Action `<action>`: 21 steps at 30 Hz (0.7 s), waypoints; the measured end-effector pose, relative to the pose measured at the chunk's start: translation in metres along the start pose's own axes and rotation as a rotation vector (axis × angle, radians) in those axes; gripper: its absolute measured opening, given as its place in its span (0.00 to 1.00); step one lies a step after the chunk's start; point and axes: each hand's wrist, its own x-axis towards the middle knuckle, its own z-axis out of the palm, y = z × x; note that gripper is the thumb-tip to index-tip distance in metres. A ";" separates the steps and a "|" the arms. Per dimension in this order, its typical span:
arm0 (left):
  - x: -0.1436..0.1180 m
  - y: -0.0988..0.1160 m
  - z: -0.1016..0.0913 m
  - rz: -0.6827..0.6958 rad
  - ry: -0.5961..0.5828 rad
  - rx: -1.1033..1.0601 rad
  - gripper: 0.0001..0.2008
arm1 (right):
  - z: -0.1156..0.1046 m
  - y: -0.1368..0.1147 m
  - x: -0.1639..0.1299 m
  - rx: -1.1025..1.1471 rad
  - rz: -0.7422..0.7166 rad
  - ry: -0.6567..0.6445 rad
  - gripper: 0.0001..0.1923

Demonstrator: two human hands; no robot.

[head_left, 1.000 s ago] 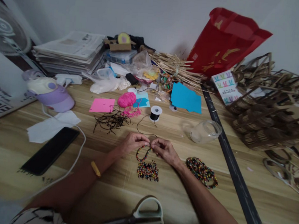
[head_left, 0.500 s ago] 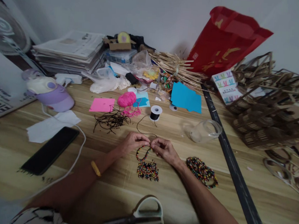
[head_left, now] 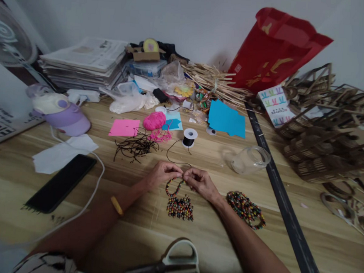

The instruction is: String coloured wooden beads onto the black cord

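Note:
My left hand (head_left: 164,172) and my right hand (head_left: 200,182) meet fingertip to fingertip, both pinched on the ends of a beaded bracelet (head_left: 173,193). Its small multicoloured beads hang in a loop below the fingers. A thin black cord (head_left: 174,161) runs from near my fingertips back to a white spool (head_left: 190,133) wound with black cord. Just below the loop lies a patch of loose beads (head_left: 180,208) on the table. Beside my right forearm rests a pile of beaded strands (head_left: 246,209). The exact cord ends are hidden between my fingers.
Scissors (head_left: 181,259) lie at the near edge. A glass jar (head_left: 250,160) lies on its side at right. Black cord pieces (head_left: 134,145), pink yarn (head_left: 155,121) and blue paper (head_left: 227,119) sit farther back. A phone (head_left: 60,183) and white cable (head_left: 95,188) are at left.

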 end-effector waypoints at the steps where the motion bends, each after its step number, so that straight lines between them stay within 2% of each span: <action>1: 0.000 0.000 0.000 0.000 0.001 0.004 0.08 | 0.000 0.000 0.000 0.006 -0.001 -0.001 0.19; 21: 0.000 0.000 0.000 0.033 -0.011 -0.005 0.07 | -0.001 0.002 0.001 -0.002 -0.016 0.000 0.17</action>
